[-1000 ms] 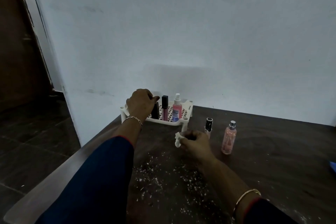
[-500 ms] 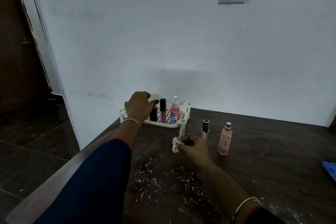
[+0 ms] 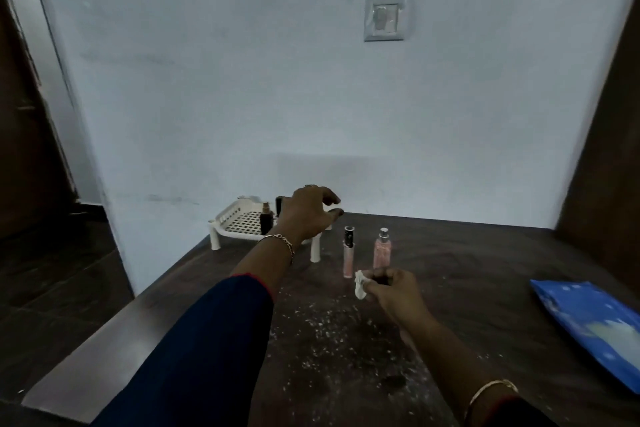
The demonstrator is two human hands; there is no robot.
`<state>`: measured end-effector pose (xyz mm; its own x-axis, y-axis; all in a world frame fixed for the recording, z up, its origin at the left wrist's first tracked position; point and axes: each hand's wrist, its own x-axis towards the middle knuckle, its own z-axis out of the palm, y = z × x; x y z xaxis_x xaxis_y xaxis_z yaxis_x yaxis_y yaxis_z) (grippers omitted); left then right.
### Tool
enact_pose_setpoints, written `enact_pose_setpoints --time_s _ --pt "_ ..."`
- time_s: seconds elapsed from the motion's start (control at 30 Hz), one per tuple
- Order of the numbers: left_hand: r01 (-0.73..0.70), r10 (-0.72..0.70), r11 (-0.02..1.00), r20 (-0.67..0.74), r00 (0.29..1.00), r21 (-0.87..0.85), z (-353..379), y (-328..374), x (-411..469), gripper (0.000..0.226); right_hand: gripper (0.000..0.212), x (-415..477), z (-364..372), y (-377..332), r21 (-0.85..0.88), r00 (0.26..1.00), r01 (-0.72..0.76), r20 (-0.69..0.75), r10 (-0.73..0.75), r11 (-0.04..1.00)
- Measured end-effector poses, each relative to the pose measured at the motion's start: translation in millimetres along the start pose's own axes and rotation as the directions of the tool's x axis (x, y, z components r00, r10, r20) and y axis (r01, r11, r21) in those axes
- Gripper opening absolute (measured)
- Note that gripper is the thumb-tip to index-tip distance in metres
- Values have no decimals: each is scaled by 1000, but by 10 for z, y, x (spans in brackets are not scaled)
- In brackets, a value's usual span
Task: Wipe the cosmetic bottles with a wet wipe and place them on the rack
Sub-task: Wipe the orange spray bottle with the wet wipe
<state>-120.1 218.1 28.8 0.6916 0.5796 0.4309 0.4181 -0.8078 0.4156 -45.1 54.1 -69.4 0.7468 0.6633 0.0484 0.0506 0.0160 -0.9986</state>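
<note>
A white perforated rack (image 3: 239,222) stands at the table's back left by the wall. A small dark bottle (image 3: 266,220) stands upright on it, and a black-capped tube (image 3: 278,204) shows just behind my left hand. My left hand (image 3: 306,215) hovers over the rack's right side with fingers loosely curved and holds nothing; it hides the rest of the rack's contents. On the table to the right of the rack stand a slim lip-gloss tube (image 3: 348,253) and a pink spray bottle (image 3: 382,250). In front of them my right hand (image 3: 393,291) pinches a crumpled white wet wipe (image 3: 360,285).
A blue wipe pack (image 3: 588,319) lies at the table's right edge. White crumbs (image 3: 325,329) are scattered over the dark table (image 3: 467,270) between my arms. The wall runs right behind the rack, and the table's left edge drops to a dark floor.
My left hand has let go of the small dark bottle on the rack and moved to the right above it. My right hand still holds the wipe. The view has tilted.
</note>
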Motion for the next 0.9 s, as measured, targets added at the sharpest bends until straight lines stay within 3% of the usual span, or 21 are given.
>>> enact_pose_setpoints --time_s 0.2,0.37,0.5,0.83,0.9 --pt "-115 97 984 128 987 139 359 528 65 27 22 8 -459 -18 35 999 19 -51 -18 999" --pt "-170 84 942 290 953 289 627 684 139 35 16 113 -723 50 96 995 2 -102 8 995" --pt "-187 99 919 254 962 348 751 716 168 22 10 183 -884 107 95 992 -20 -126 32 995" --pt "-152 143 983 87 986 106 649 780 0 27 9 32 -954 -15 125 992 -12 -126 28 992" --pt "-140 136 988 82 987 57 571 771 -97 26 17 -58 -939 -59 122 991 6 -135 10 993"
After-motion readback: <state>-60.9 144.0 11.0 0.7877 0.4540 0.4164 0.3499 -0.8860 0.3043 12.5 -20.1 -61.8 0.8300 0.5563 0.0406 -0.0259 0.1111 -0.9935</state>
